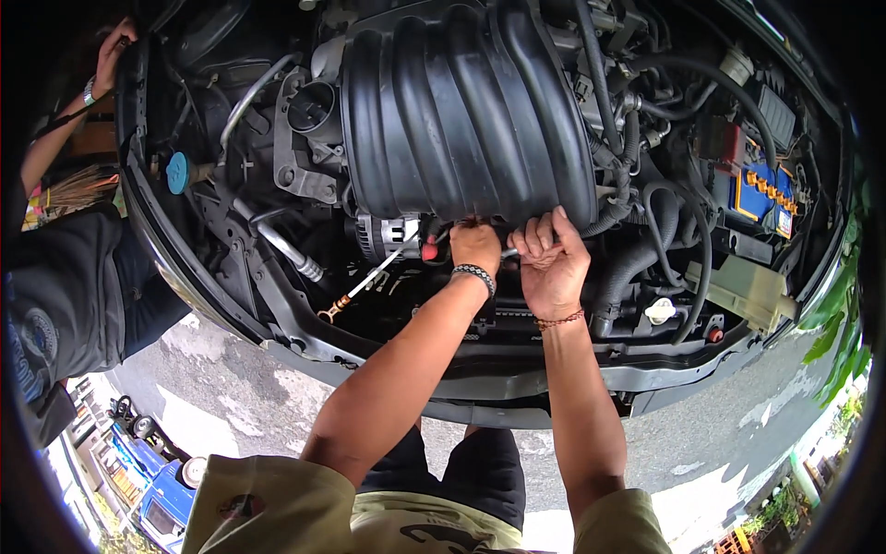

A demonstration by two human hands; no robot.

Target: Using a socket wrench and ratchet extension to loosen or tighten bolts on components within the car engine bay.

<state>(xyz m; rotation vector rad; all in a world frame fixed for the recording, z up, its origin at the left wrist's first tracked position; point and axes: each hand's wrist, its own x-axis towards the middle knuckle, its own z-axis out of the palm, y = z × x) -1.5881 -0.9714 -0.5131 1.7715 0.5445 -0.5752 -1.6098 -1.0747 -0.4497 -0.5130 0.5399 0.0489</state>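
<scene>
A person in an olive-green shirt (388,517) leans over an open engine bay, both bare hands at the front lower edge of a ribbed black engine cover (466,120). The left hand (475,247), below which sits a braided bracelet (474,275), is curled just under that edge; its fingertips are hidden, so what they pinch cannot be told. Beside it, the right hand (552,263) turns its palm up, fingers folded inward and thumb raised near the cover's corner. A short pale bar (509,252) shows between the hands; whether either grips it is unclear. Left of them, a slim rod (369,280) slants past an alternator (383,237). At right sits a blue-topped battery (764,196). At far left, another person's hand (113,51) rests at the bay's edge; beyond, a blue truck (164,499) stands outdoors.
</scene>
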